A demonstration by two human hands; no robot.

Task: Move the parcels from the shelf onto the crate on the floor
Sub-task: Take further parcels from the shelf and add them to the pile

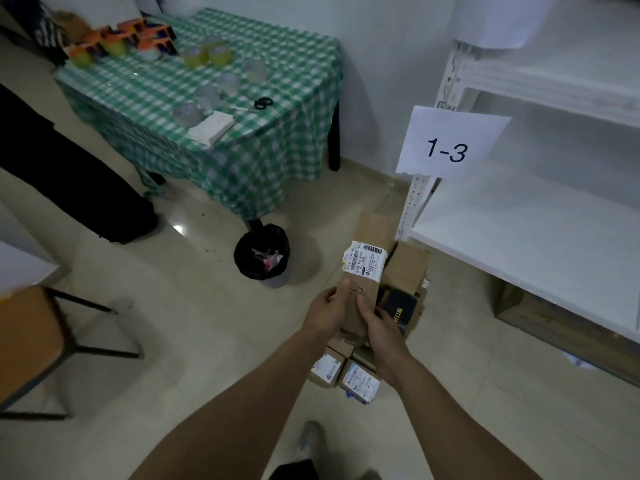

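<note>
One parcel (365, 268) points lengthwise away, left hand (327, 308) and right hand (379, 327) gripping.

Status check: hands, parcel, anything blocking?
Gripping labelled parcel: left hand, right hand. Held over the floor pile beside the shelf. Path down looks clear.

One view only: head-worn wide-angle camera, facing forward and steeply down at the floor (173, 323). It looks from near above the parcel pile (405, 268); shelf (519, 237) at frame right, checked table (259, 150) at upper left.
</note>
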